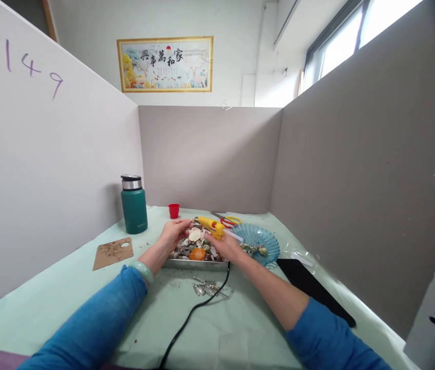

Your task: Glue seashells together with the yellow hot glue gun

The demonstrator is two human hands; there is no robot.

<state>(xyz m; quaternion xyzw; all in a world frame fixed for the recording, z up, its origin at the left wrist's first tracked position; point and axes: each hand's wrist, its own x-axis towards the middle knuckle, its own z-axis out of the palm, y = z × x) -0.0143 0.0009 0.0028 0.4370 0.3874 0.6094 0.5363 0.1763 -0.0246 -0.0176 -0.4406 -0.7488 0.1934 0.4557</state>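
Gripping yellow plastic glue gun [210,225]

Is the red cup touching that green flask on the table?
Apart. The head view shows the red cup standing well to the right of the green flask, with a plain stretch of pale table cover between them.

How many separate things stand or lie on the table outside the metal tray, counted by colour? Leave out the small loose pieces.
Green: 1, flask
Red: 1, small cup
Red and yellow: 1, scissors
Blue: 1, shell-shaped dish
Brown: 1, card
Black: 1, flat piece
Total: 6
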